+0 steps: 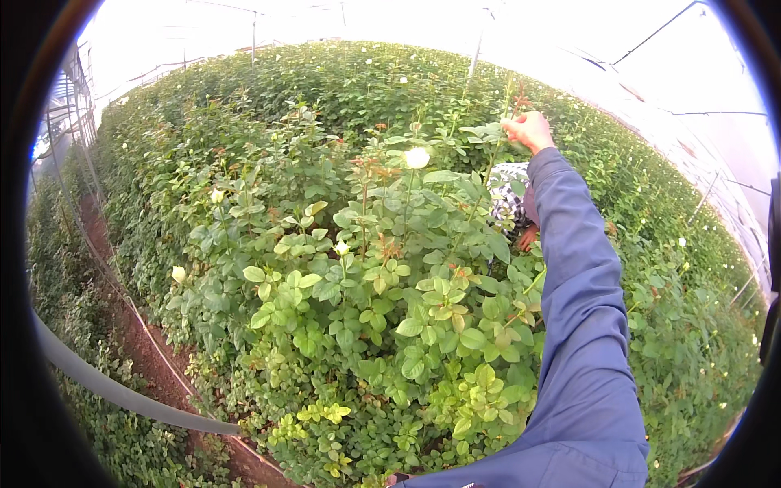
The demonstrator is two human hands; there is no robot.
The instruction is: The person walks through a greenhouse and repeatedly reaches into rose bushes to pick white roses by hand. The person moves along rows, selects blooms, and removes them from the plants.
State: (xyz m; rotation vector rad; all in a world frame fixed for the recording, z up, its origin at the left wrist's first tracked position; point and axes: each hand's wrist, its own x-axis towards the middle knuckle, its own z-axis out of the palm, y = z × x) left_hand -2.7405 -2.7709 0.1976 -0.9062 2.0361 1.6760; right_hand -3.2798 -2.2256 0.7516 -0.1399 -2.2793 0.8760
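My right hand point(529, 132) reaches far out in a blue sleeve point(579, 262). Its thumb and fingers are pinched at the upper part of a tall rose stem point(490, 168). Broad leaves point(488, 131) spread beside the fingertips, and reddish young shoots rise just above them. Left of that stem, an open white rose point(417, 158) stands on its own upright stalk. Paler, less open rose buds stand lower, one in the middle point(341, 247) and another at the left point(179, 274). My left hand is out of view.
Partly hidden behind my forearm, a person in a checked shirt point(509, 198) bends among the plants, one hand point(528, 238) showing. A grey curved pipe point(134, 399) crosses the lower left. Beside it runs a bare soil path point(131, 323) with a thin hose. Greenhouse posts point(476, 55) rise behind.
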